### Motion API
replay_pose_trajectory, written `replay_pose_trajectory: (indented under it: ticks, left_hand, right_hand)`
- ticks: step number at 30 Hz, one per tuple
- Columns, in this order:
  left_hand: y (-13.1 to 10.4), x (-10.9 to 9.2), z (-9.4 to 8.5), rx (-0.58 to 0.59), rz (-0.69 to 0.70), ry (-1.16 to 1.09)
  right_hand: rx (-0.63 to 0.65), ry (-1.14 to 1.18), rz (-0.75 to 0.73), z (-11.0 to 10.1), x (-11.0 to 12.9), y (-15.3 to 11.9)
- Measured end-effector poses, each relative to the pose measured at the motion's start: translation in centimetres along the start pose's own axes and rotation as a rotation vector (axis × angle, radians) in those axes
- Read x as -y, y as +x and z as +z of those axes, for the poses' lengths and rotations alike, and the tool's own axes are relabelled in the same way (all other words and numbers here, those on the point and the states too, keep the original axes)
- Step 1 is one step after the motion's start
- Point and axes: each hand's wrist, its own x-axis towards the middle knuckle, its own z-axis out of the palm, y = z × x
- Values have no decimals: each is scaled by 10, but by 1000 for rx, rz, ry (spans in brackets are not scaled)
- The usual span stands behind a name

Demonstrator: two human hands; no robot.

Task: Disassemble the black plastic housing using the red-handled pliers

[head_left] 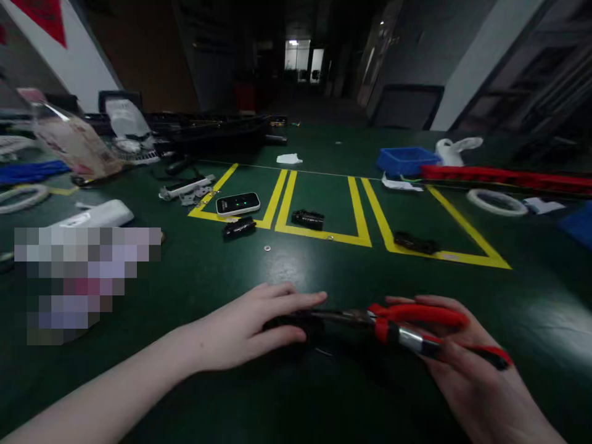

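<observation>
My right hand (467, 351) is closed around the red handles of a pair of long-nose pliers (402, 327). The jaws point left and reach a dark part (312, 327) low over the green table. My left hand (263, 320) grips that part between thumb and fingers; its exact kind is hard to make out against the dark surface. A thin curved strip (324, 352) lies just below the jaws. Beyond my hands, a small metal ring (267, 248) rests on the table.
Black cylindrical parts (308, 219) lie in or near yellow taped boxes (324, 239). A white device with green lights (238, 204) sits at the left box. Farther back are a blue bin (407, 161), a red strip (504, 179), a tape roll (497, 202) and a plastic bag (69, 139).
</observation>
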Motion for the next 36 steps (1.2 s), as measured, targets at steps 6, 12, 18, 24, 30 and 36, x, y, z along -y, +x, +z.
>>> replay_pose_trajectory:
  ticks: [6, 12, 18, 24, 30, 36]
  left_hand:
    - [-1, -1, -1, -2, -5, -20]
    - [-2, 1, -2, 7, -18, -22]
    - [-2, 0, -3, 16, -27, -15]
    - [-3, -3, -4, 11, -24, -24]
    - [-3, -2, -3, 12, -35, -12]
    - [-2, -1, -2, -5, -29, -9]
  right_hand:
    - [-31, 4, 38, -3, 1, 2]
    - [-77, -7, 113, -4, 1, 3]
    - [-80, 13, 131, -4, 3, 3]
    - [-52, -17, 109, -7, 1, 3]
    - [-38, -16, 103, -8, -1, 3]
    - [11, 8, 59, -8, 0, 1]
